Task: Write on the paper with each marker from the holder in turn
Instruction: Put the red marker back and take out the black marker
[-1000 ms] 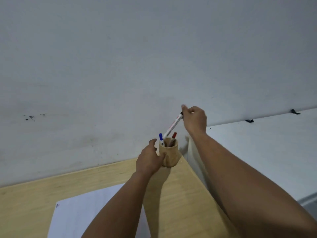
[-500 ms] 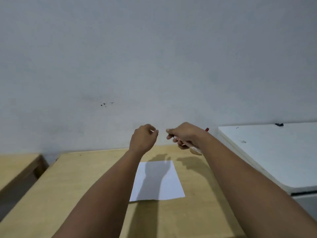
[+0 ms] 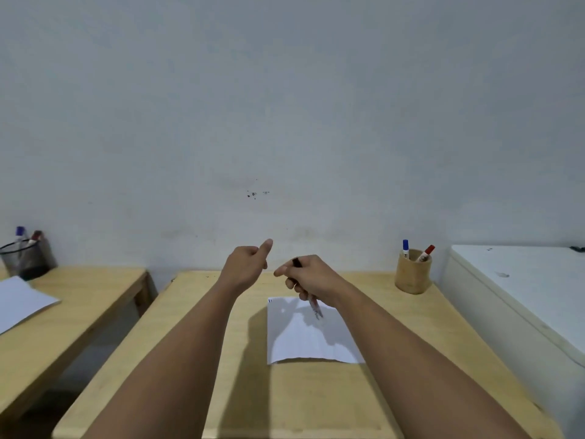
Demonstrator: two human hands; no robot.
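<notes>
Black-capped marker (image 3: 308,288) sits gripped in the right hand (image 3: 311,277), still capped, above the paper (image 3: 304,340). Left hand (image 3: 245,264) is loosely curled, holding nothing; it should pinch the cap and pull straight off. Holder (image 3: 412,275) stands well right.

White paper (image 3: 304,337), tan holder (image 3: 411,275)

The marker (image 3: 311,299) is mostly hidden inside the right hand (image 3: 311,277); only its black end above the knuckles and a blurred lower part show; its tip cannot be told. The paper (image 3: 304,340) is partly covered by the right forearm; a small mark at its far left corner is too small to read. A second sheet (image 3: 19,301) on the left table (image 3: 79,299) is cut by the picture's edge.
</notes>
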